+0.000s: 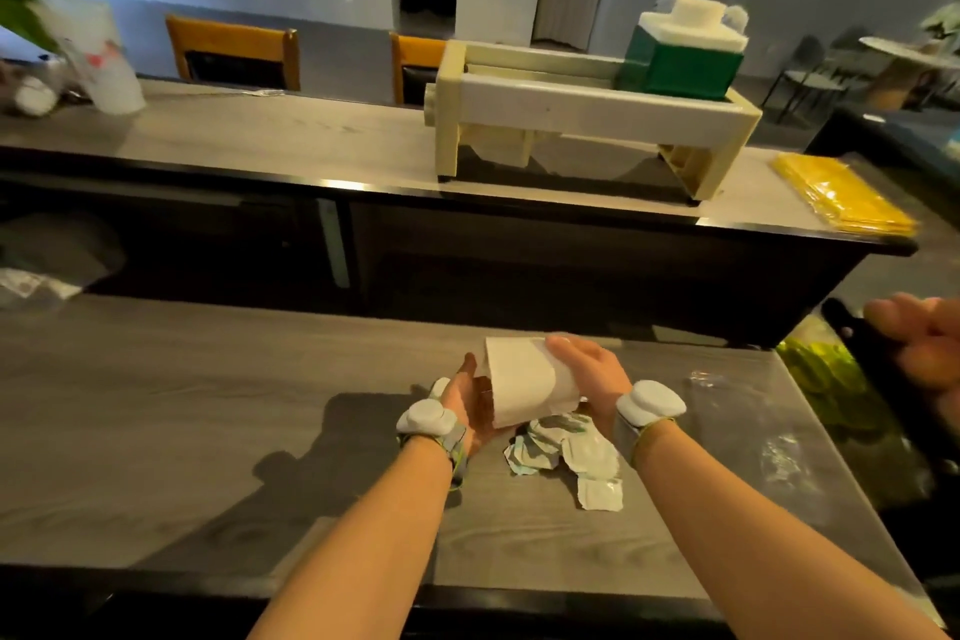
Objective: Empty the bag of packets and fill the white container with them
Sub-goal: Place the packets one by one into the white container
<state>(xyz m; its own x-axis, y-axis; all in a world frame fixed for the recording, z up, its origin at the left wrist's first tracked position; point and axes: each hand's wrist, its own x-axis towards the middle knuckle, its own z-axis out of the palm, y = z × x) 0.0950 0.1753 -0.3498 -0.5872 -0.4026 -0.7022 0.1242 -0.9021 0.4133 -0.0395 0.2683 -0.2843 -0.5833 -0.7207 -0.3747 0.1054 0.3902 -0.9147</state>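
Observation:
The white container (522, 379) is tilted just above the grey table (208, 405), held between both hands. My left hand (467, 403) cups its left side from below. My right hand (587, 372) grips it from the top right. Directly beneath it, a pile of several small white and green packets (566, 452) lies on the table, one of them (600, 494) a little nearer to me. The clear plastic bag (779, 452) lies flat on the table to the right. I cannot see inside the container.
A raised counter (260, 140) runs behind the table with a cream stand (582, 109) carrying a green box (675, 62), and yellow sheets (841, 198) at its right end. Another person's hand (924, 343) holds a black object at the right edge.

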